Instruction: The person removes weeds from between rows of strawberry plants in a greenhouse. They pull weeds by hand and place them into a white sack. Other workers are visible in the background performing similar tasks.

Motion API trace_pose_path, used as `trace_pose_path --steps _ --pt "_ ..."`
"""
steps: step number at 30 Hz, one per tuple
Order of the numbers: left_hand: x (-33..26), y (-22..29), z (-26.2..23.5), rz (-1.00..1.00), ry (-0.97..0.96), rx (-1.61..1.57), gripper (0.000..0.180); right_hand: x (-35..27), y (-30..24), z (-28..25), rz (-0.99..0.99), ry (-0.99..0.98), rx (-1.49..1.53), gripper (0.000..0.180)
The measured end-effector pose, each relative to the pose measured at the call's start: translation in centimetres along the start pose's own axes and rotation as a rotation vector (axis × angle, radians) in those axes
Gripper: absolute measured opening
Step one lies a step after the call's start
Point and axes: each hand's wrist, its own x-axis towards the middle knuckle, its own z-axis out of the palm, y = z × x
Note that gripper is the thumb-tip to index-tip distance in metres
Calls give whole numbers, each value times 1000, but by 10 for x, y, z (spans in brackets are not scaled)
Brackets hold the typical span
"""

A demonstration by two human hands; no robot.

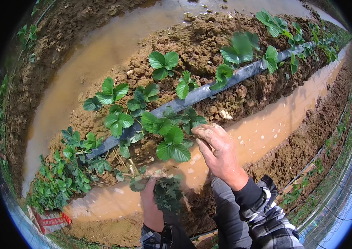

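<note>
My left hand (153, 209) is closed round a bunch of strawberry seedlings (168, 194) at the lower middle, over the muddy water. Their leaves hang to the right of the thumb, and pale stems show above it. My right hand (221, 155), muddy at the fingertips, is held beside a strawberry plant (174, 143) on the soil ridge. Its thumb is apart from the fingers, and I see nothing between them. Some fingers are hidden behind the hand, and I cannot tell whether they touch the leaves.
A grey drip hose (201, 94) runs along the ridge (209, 41) between strawberry plants. Brown water fills the near furrow (279, 112) and far furrow (72, 74). At the lower left lie a heap of seedlings (59, 182) and a red-and-white bag (50, 220).
</note>
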Motion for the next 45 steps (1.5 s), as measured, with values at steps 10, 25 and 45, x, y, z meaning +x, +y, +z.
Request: trace_pose_path --steps 10,25,45 --pt "65 87 131 249 -731 1223 44 32 60 69 166 -340 -417 11" --pt "58 50 67 296 -467 1814 49 50 55 64 353 -761 -451 18" --pt "-82 -9 -56 -479 -82 -41 37 97 47 49 -216 -920 -831 10"
